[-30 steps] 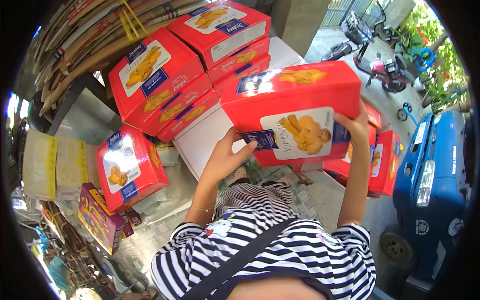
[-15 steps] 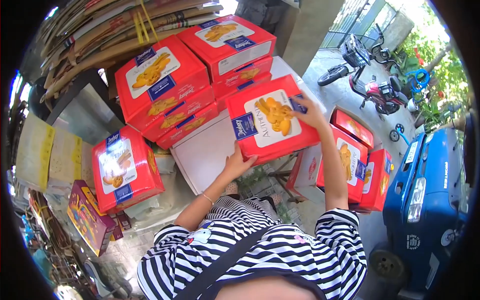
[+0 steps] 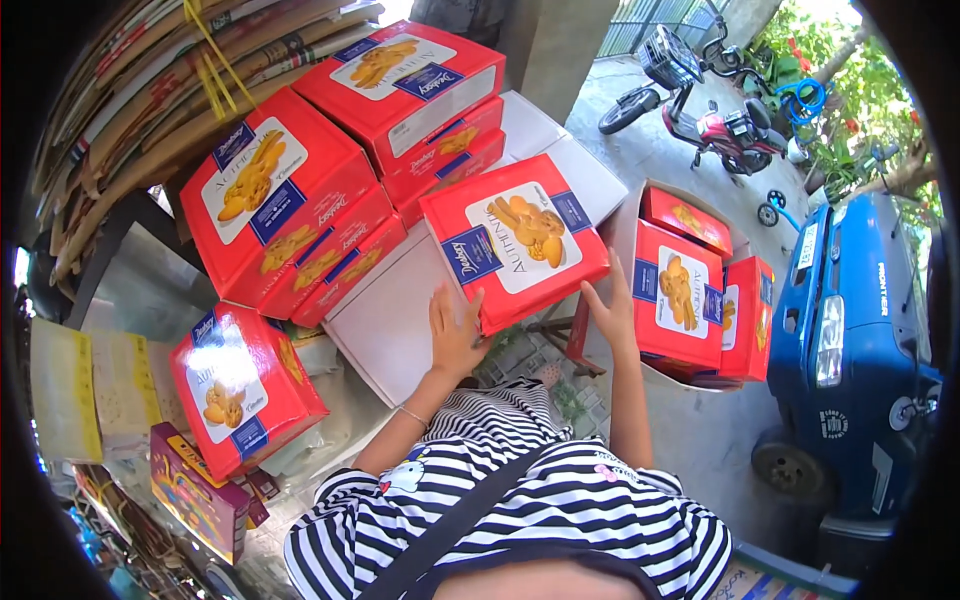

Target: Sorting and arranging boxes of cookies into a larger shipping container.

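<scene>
A red biscuit box (image 3: 530, 235) with a cookie picture lies near the front edge of the white tabletop (image 3: 385, 325), turned at an angle. My left hand (image 3: 455, 330) is at its near left corner, fingers stretched out and apart over the white surface, thumb side against the box. At its near right corner my right hand (image 3: 612, 305) grips the box, thumb on the front edge and fingers along the end. Behind, a stack of red biscuit boxes (image 3: 330, 185) stands on the same surface.
An open carton (image 3: 625, 235) with several red boxes stands to the right. Another red box (image 3: 245, 390) and a purple box (image 3: 200, 495) are at left. Flattened cardboard (image 3: 150, 120) is piled at the back left. A blue truck (image 3: 850, 360) and a parked bike (image 3: 700, 120) stand farther right.
My right hand has slid off the top of the box to its near right corner. My left hand's fingers have come out from the box's edge and spread. The view has shifted right.
</scene>
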The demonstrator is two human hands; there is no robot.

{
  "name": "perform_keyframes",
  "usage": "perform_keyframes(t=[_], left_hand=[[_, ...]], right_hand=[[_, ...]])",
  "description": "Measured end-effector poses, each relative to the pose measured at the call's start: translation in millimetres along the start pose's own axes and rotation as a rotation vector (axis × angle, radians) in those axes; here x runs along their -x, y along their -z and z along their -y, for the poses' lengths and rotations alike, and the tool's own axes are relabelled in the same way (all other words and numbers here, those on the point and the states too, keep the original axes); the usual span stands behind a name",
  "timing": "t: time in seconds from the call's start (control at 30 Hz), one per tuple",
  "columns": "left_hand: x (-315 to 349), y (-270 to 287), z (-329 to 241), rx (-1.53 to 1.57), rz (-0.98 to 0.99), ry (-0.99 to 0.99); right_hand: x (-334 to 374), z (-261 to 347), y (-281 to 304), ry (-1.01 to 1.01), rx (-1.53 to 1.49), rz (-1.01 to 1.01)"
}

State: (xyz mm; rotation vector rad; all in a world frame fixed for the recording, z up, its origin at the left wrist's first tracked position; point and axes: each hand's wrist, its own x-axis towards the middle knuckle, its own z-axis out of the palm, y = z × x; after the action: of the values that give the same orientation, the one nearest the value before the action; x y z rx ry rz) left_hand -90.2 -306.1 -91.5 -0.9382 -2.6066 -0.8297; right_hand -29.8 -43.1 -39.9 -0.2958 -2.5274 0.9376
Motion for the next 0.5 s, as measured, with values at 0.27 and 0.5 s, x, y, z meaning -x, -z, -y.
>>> perform_keyframes(t=[0.27,0.5], left_hand=[[14.9,-29.1,15.3,0.328,0.032,0.015],[9.1,-16.0,9.8,0.142,0.043,-0.023]], right_hand=[[21.7,28.9,-57.2,-0.348,-0.027,0.017],[-10.1,20.2,-59.3,-0.259,-0.038,-0.006]])
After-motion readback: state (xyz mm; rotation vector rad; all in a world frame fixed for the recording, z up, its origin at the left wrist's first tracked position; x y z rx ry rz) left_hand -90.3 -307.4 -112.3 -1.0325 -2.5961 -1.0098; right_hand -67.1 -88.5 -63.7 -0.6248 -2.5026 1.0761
